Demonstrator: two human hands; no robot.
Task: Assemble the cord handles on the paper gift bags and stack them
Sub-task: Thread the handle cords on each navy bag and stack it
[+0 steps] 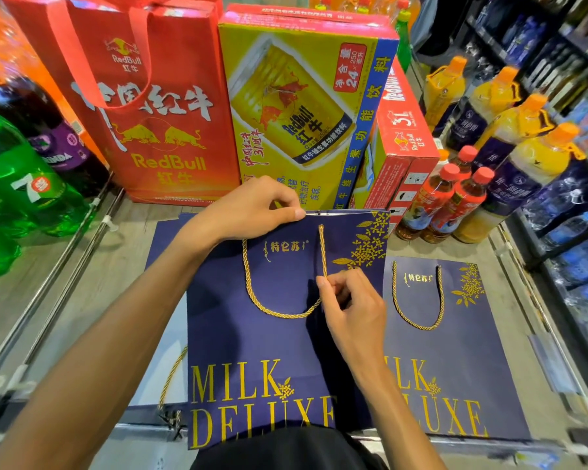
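Centre frame: we see a navy bag (252, 334) lying flat on the tabletop (116, 252), its lower edge cut off by dark cloth at bottom centre. Left hand (252, 208) pinches the bag's top rim, fingers together on the paper. Right hand (350, 303) has its fingers clamped on the gold cord (252, 293) near the cord's right strand; the exact contact is hidden by the knuckles. Second bag (455, 351), lower right, lies flat with its cord fitted, partly covered by the right forearm. More navy paper shows under the first bag at left; count unclear. A loose cord (170, 378) at lower left is partly hidden.
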